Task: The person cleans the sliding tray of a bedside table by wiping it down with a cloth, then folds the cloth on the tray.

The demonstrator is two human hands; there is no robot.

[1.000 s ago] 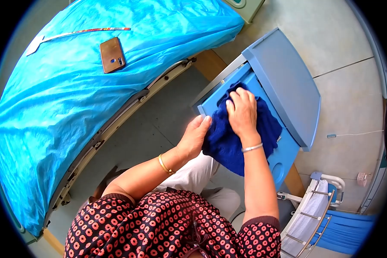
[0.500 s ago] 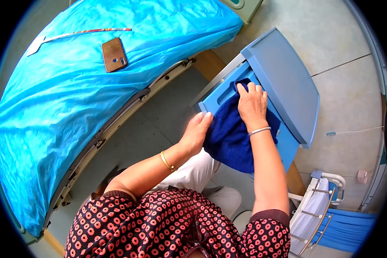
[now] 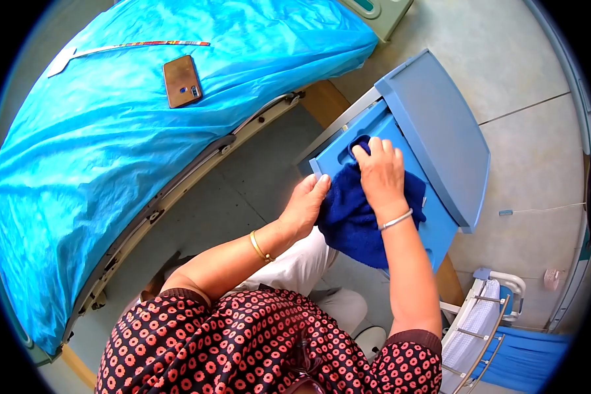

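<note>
A dark blue cloth [image 3: 354,226] lies over the front of a light blue bedside cabinet [image 3: 440,230], hanging down its face. My right hand [image 3: 381,172] presses on the cloth with curled fingers, gripping its upper part beside a recess in the cabinet front. At the cabinet's left edge my left hand [image 3: 305,205] is closed, thumb up, with the cloth's edge against it; its other fingers are mostly hidden. The cabinet's grey-blue top [image 3: 440,138] lies just beyond my right hand.
On the left, a bed under a bright blue sheet [image 3: 111,138] holds a brown phone [image 3: 182,81] and a long strip with a white end [image 3: 131,47]. A bed rail [image 3: 489,335] stands at the lower right. A small blue object on a cord [image 3: 505,213] lies on the floor.
My right hand has moved slightly down along the cabinet front with the cloth, whose folds have shifted. My left hand stays at the edge. The whole view has shifted slightly.
</note>
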